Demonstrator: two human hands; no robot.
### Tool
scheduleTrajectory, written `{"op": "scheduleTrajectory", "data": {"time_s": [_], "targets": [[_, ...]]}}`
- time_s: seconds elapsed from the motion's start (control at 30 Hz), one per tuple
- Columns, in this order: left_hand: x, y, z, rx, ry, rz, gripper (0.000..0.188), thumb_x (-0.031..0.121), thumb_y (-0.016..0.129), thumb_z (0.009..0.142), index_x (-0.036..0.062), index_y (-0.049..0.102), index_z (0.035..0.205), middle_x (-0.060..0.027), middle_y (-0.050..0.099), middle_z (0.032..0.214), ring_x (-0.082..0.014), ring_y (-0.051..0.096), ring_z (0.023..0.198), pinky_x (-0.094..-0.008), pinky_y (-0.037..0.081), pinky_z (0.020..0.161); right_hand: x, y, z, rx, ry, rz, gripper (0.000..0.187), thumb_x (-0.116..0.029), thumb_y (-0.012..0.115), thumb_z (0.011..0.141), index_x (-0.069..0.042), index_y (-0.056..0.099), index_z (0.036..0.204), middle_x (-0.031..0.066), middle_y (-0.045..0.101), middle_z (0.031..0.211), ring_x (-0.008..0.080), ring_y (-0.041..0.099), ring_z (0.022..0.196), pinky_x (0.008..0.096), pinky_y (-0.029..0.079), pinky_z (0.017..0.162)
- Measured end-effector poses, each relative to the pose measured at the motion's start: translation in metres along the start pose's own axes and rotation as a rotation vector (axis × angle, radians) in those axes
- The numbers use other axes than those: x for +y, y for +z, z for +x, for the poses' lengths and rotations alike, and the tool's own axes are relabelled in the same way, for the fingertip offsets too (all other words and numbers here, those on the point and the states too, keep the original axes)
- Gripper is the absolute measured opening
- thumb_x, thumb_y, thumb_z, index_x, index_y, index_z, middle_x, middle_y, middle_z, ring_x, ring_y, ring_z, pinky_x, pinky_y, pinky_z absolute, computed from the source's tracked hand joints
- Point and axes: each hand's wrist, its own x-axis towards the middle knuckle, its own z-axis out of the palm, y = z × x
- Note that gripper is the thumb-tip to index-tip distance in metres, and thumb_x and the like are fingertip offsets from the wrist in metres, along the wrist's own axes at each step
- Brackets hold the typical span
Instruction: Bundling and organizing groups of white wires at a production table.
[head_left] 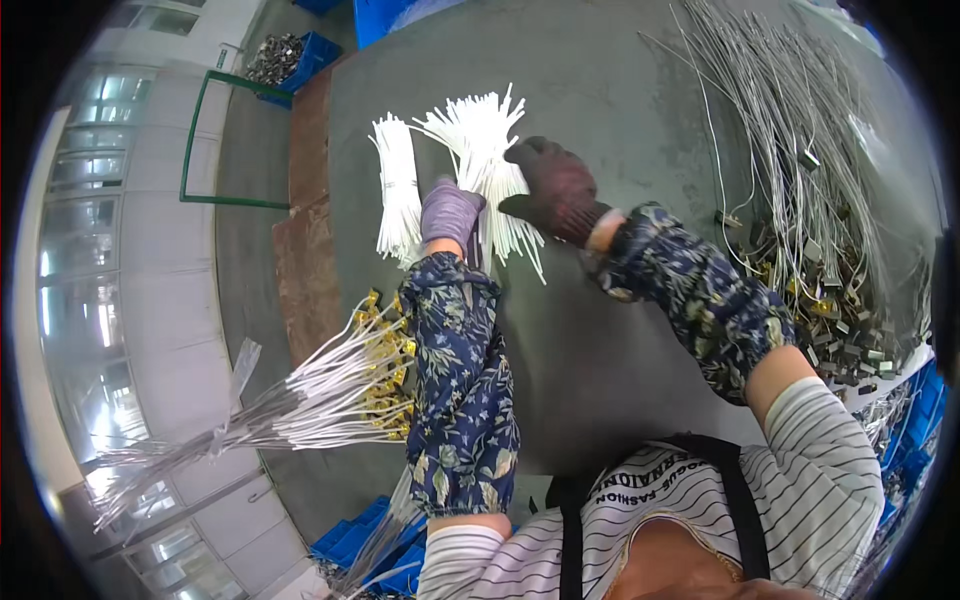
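White tubes [485, 150] partly hidden under left hand [450, 212] and right hand [553, 187].

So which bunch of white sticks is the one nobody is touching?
Start at the big grey table and find the two gloved hands near its top middle. Both rest on a fanned-out pile of white sticks. Just to its left lies a separate bundle, neat, straight and tied, with no hand on it.
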Motion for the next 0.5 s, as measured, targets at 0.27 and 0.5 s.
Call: {"op": "scheduleTrajectory", "data": {"time_s": [0.27,0.5], "targets": [[-0.016,0.027,-0.018,0.172,0.076,-0.072,0.043,0.028,0.06,0.079,-0.0022,0.055,0.109,-0.0293,0.061,0.101,-0.0442,0.058,0.095,-0.0477,0.045,0.086,0.008,0.046,0.043,0.244,-0.202,-0.077,0.07,-0.034,0.073,0.069,-0.007,0.045,0.128,0.0176,0.05,0.127,0.0334,0.048,0.119,0.0417,0.039,0.099],[0.002,0.036,-0.049,0.16,-0.162,-0.242,0.048,0.03,0.059,0.083,-0.007,0.051,0.112,-0.0296,0.061,0.101,-0.0452,0.058,0.098,-0.0471,0.046,0.086,0.003,0.054,0.048,0.269,-0.174,-0.046,0.052,-0.017,0.064,0.07,-0.006,0.05,0.119,0.0196,0.056,0.111,0.0359,0.061,0.092,0.0452,0.05,0.075]]}}
